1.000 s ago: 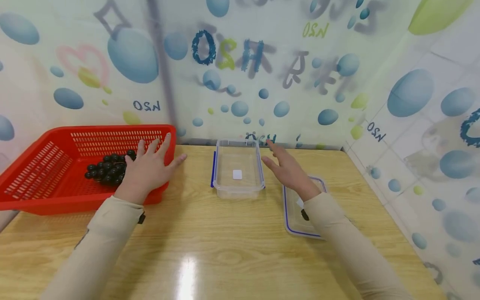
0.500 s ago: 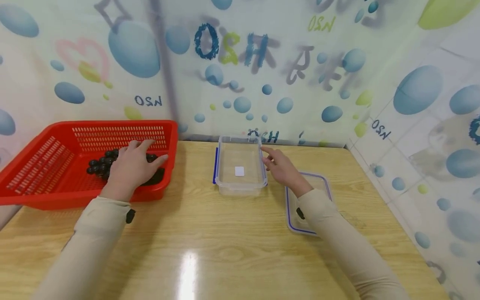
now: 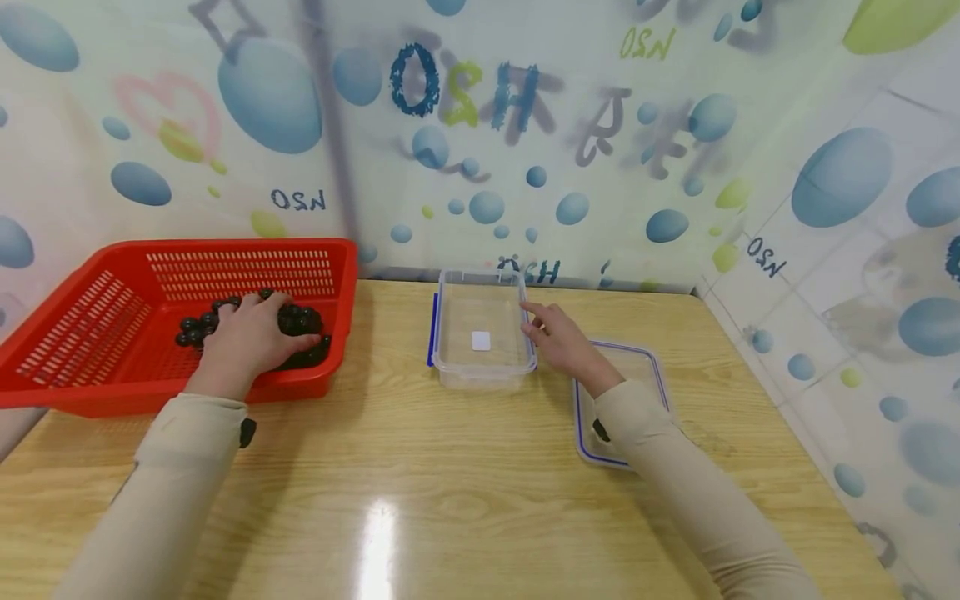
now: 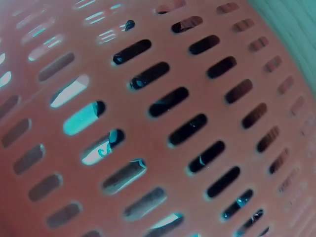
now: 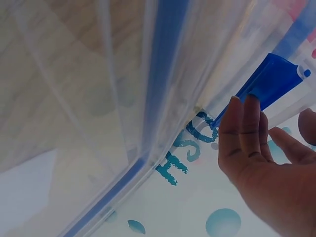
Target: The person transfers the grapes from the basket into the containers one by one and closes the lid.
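Inside the red basket [image 3: 347, 292] my left hand [image 3: 247, 337] rests over black grapes [image 3: 300, 321]. Its fingers are spread across them, with the thumb out to the right; the undersides of the fingers are hidden. The left wrist view has only the slotted basket wall [image 4: 163, 128], with dark grapes [image 4: 187, 129] behind the slots. My right hand [image 3: 564, 343] is at the right side of a clear lidless food container [image 3: 465, 312]. In the right wrist view, the fingertips of the right hand [image 5: 266, 168] touch the container's blue side latch [image 5: 274, 81].
A clear lid [image 3: 637, 367] with a blue seal lies on the wooden table [image 3: 442, 483] under my right forearm. A patterned sheet [image 3: 480, 125] covers the wall behind, and a tiled side wall [image 3: 862, 350] stands at the right.
My left hand has moved down and left onto the grapes in the basket. My right hand has come in to the container's right side. The view has shifted slightly.
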Available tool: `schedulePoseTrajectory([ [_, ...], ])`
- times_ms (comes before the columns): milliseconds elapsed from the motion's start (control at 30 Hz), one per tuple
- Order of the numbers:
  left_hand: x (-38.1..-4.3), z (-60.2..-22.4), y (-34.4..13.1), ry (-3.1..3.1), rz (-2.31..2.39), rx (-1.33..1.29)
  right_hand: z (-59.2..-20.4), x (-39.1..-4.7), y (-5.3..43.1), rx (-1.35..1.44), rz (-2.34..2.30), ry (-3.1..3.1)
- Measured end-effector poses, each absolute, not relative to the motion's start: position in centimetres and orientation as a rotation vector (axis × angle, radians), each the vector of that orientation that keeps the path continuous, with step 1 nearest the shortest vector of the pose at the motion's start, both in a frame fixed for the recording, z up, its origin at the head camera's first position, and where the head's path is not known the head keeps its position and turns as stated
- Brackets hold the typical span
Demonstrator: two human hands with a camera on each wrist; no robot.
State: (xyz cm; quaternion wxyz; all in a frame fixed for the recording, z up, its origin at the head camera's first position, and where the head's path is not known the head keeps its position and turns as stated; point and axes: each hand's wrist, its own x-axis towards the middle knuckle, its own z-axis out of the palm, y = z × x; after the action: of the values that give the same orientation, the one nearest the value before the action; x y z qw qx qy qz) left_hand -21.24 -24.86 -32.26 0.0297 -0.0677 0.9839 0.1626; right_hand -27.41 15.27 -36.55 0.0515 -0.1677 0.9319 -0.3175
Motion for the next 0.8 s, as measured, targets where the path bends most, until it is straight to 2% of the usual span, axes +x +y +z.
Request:
schedulePoseTrajectory([
  [333, -21.8, -32.4, -24.8, 2.933, 0.495, -0.188, -36.8, -27.6, 15.8, -0.569, -1.023, 2.807],
  [800, -23.3, -32.8, -25.4, 2.848, 0.451, -0.015, -36.8, -27.6, 15.9, -0.55, -1.053, 2.805],
])
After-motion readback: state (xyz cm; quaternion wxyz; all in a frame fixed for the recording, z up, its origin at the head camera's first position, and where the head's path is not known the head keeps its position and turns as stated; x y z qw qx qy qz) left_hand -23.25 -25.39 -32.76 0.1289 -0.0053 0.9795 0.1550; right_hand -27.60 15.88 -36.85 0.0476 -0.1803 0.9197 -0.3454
